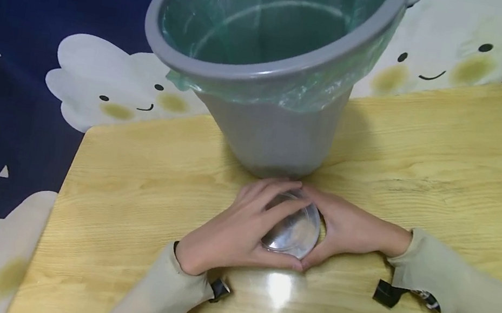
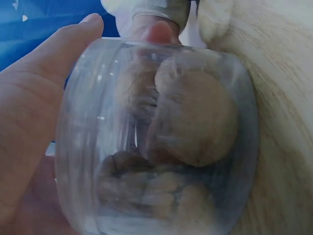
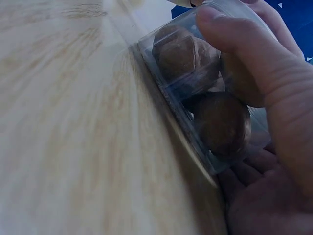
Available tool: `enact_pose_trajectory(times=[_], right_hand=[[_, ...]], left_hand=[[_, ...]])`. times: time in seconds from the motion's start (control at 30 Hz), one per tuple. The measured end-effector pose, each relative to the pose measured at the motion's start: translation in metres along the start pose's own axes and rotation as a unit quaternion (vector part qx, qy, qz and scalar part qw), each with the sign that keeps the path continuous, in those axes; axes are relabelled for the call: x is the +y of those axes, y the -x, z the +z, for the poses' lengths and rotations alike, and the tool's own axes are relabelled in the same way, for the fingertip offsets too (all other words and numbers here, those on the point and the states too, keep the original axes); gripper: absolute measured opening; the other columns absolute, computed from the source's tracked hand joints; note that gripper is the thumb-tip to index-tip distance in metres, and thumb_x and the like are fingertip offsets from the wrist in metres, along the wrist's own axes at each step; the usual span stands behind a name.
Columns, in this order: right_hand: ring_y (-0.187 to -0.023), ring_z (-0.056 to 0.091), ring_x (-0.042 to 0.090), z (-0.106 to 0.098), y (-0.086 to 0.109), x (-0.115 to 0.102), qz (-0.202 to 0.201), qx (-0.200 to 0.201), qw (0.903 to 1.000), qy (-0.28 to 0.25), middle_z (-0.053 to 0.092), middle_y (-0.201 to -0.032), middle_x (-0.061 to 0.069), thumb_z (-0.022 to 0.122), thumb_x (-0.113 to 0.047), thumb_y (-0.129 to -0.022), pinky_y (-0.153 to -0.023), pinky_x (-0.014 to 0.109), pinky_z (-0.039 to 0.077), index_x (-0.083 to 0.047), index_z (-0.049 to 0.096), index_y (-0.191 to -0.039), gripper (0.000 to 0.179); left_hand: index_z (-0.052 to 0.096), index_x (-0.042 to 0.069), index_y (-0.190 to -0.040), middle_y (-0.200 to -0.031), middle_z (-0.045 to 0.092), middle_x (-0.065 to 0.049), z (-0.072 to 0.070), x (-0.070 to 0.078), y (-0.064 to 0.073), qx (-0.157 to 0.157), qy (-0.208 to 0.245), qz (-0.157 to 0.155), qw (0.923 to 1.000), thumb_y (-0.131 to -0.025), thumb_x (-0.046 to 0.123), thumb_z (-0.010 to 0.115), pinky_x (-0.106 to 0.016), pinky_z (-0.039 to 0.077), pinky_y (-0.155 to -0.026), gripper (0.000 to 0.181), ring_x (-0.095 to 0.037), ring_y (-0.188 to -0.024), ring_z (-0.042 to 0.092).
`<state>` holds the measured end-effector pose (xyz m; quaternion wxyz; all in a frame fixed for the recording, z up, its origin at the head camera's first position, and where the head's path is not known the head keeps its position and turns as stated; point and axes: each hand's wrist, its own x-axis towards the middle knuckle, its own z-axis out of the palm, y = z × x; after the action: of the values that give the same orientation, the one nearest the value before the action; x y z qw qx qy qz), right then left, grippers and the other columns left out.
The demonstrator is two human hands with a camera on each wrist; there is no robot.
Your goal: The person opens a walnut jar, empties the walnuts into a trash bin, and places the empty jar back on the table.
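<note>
A clear, see-through jar stands on the table right in front of the bin, between both hands. Several brown, rounded lumps show through its wall in the left wrist view. My left hand grips the jar from the left, fingers arching over its top edge and the thumb along the near side. From the right, my right hand holds it with the thumb at the near side and fingers toward the back. The two thumb tips come close together. In the right wrist view, the right thumb lies across the jar's side.
Behind the hands a tall grey bin rises from the table, its rim lined with a green plastic bag. The wooden table ends at the left and back. A dark blue cloth with smiling clouds hangs beyond it.
</note>
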<state>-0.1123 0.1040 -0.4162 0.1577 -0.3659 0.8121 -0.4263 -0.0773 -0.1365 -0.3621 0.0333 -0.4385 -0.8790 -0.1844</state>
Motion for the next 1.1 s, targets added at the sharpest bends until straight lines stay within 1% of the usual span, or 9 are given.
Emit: enact_pose_trajectory(times=[0.23, 0.5, 0.73, 1.1], right_hand=[[-0.134, 0.054, 0.012, -0.003, -0.003, 0.0022, -0.007, -0.001, 0.9997, 0.021, 0.052, -0.151, -0.01, 0.094, -0.067, -0.056, -0.113, 0.042, 0.047, -0.03, 0.035, -0.154, 0.121], [-0.138, 0.053, 0.016, -0.0023, -0.0031, 0.0028, -0.003, 0.003, 0.9996, 0.027, 0.05, -0.154, -0.007, 0.094, -0.067, -0.056, -0.113, 0.046, 0.046, -0.029, 0.034, -0.156, 0.122], [-0.135, 0.056, 0.022, -0.0002, -0.0019, 0.0032, -0.006, -0.001, 0.9995, 0.031, 0.053, -0.152, -0.001, 0.093, -0.066, -0.059, -0.11, 0.05, 0.048, -0.027, 0.035, -0.155, 0.119], [-0.135, 0.057, 0.023, -0.0008, -0.0023, 0.0023, 0.001, -0.003, 0.9992, 0.039, 0.053, -0.151, -0.001, 0.094, -0.063, -0.061, -0.109, 0.05, 0.049, -0.025, 0.036, -0.153, 0.116]], left_hand=[[0.053, 0.023, -0.15, -0.161, 0.043, -0.002, 0.0016, -0.0004, -0.0005, -0.001, -0.033, -0.002, 0.9995, -0.08, 0.07, 0.076, -0.048, 0.033, -0.122, 0.088, -0.03, -0.153, 0.038], [0.053, 0.024, -0.149, -0.16, 0.044, -0.001, 0.0013, -0.0013, -0.0002, -0.004, -0.044, -0.009, 0.999, -0.08, 0.071, 0.076, -0.047, 0.035, -0.119, 0.086, -0.029, -0.152, 0.039], [0.053, 0.025, -0.148, -0.16, 0.044, -0.001, 0.0013, 0.0005, 0.0019, -0.011, -0.054, -0.015, 0.9984, -0.08, 0.071, 0.075, -0.048, 0.035, -0.118, 0.086, -0.028, -0.152, 0.039], [0.054, 0.024, -0.148, -0.16, 0.045, -0.003, 0.0009, 0.004, 0.002, -0.003, -0.082, -0.017, 0.9965, -0.08, 0.073, 0.074, -0.05, 0.037, -0.115, 0.085, -0.03, -0.151, 0.041]])
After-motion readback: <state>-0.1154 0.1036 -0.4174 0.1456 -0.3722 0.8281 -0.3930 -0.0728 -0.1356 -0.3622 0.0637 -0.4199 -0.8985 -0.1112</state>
